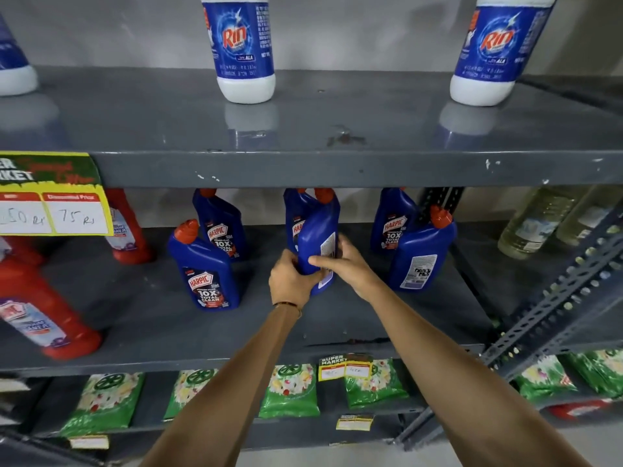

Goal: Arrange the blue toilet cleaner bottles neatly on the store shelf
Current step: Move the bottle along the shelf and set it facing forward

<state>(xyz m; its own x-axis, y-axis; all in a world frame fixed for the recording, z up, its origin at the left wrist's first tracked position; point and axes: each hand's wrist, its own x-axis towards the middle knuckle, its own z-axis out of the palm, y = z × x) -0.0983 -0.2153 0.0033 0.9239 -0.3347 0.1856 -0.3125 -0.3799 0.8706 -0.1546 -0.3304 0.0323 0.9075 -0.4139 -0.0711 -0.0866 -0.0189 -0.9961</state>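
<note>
Several blue Harpic toilet cleaner bottles with red caps stand on the grey middle shelf [141, 318]. Both hands grip one blue bottle [318, 237] at the shelf's centre; its back label faces right. My left hand [291, 281] wraps its lower left side and my right hand [340, 261] holds its right side. Another blue bottle [296, 217] stands right behind it, partly hidden. A front-left bottle [205, 267] shows its label forward, with one [222, 227] behind it. At the right, a bottle [421, 254] shows its back label, with another [392, 224] behind.
Red cleaner bottles [43, 315] stand at the shelf's left, near a yellow price tag [54, 203]. White Rin bottles [244, 48] stand on the shelf above. Pale liquid bottles [536, 224] sit on the neighbouring rack. Green packets [290, 392] fill the shelf below.
</note>
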